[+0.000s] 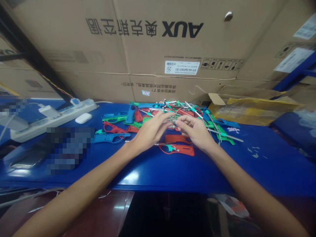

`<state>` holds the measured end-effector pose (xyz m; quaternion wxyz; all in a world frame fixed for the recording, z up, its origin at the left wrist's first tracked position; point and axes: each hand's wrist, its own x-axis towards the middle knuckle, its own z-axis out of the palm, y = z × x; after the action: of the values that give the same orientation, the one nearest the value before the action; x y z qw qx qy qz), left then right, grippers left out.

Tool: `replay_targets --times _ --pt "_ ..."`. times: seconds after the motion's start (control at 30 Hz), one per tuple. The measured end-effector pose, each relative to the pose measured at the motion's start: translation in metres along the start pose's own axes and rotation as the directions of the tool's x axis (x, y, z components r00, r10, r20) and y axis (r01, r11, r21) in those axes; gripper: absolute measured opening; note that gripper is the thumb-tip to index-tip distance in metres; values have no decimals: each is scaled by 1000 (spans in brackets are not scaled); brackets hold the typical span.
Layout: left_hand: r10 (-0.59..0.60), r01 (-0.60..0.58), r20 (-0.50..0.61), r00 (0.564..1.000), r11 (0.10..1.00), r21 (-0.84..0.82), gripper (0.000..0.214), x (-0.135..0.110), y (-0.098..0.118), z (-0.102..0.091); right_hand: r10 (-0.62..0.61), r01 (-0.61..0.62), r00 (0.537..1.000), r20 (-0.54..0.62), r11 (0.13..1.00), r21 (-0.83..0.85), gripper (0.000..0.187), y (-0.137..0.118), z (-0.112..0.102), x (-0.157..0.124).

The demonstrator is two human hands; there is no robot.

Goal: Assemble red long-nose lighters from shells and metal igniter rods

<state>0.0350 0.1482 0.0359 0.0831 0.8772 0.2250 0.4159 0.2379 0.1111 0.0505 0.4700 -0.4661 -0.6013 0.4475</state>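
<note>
My left hand (152,129) and my right hand (195,130) meet over a heap of long-nosed lighter parts. Both have their fingers bent together in a pinch, fingertips almost touching. Whatever sits between them is too small and blurred to name. Just below lies a red lighter handle shell (185,149) with a green trigger (170,148) and a thin metal tube pointing left. Another orange-red shell (176,138) rests behind it, partly covered by my right hand. Blue handle shells (112,138) lie left of my left hand. Metal tubes (235,138) with green ends and white wires stick out right.
A white power strip (59,120) with plugs and a white earbud case (83,118) stand at left, near a dark phone-like object (28,159). Large cartons (148,59) wall off the back. An open yellow-taped box (247,110) and small scraps (255,152) lie right on the blue table (209,174).
</note>
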Motion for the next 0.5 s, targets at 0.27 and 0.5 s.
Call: replay_targets --times 0.27,0.5 --pt "41 -41 -3 999 994 104 27 1 3 -4 38 -49 997 66 983 179 37 3 2 2" --pt "44 -40 -48 998 996 84 30 0 5 -4 -55 51 997 49 996 75 34 -3 1 -3"
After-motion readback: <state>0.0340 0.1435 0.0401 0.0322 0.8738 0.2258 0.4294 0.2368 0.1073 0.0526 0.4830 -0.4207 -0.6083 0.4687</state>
